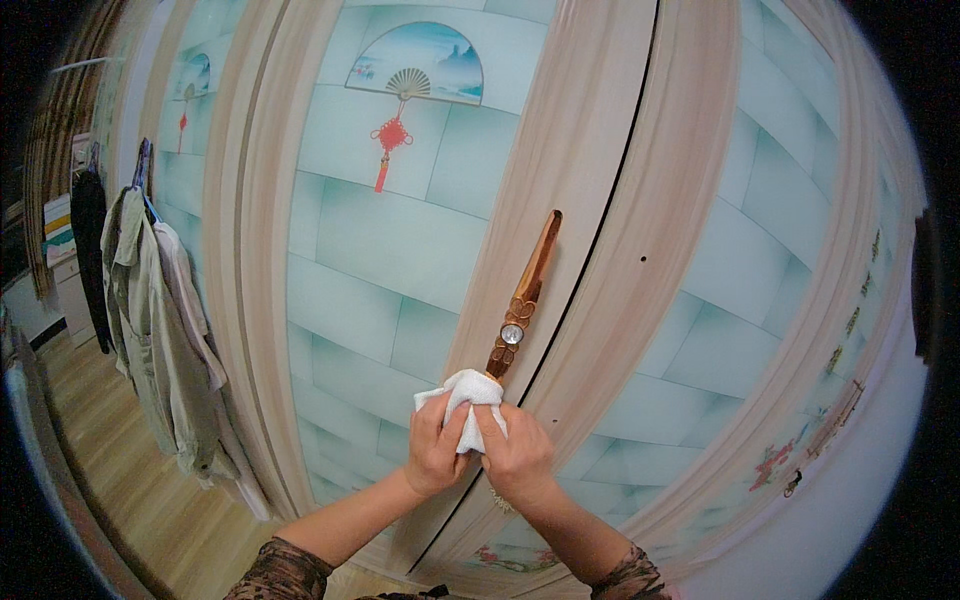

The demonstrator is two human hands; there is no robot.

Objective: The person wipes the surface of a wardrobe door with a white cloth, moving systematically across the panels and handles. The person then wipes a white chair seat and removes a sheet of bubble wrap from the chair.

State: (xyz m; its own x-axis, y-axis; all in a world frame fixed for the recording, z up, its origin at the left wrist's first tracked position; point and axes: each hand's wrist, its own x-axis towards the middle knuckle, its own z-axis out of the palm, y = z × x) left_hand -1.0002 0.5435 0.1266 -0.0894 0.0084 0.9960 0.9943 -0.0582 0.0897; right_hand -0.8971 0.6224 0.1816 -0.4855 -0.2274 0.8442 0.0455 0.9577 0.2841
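My left hand (437, 442) and my right hand (517, 450) grip a white cloth (472, 390) together, thumbs side by side on it. The cloth is wrapped around the lower end of a long brown and gold door handle (534, 274), hiding that end. A round clear jewel (512, 334) and carved loops decorate the handle's middle. The handle sits on the wood-grain frame of a wardrobe door (495, 247), left of the dark gap between two doors. A pale fringe (501, 501) shows just below my right hand.
Teal door panels (390, 240) carry a printed fan and red knot. On the left, a light green-grey shirt (146, 322) and other clothes hang from the wardrobe front, above a wood-look floor (112, 450). The right-hand door (645, 300) has small dark holes in its frame.
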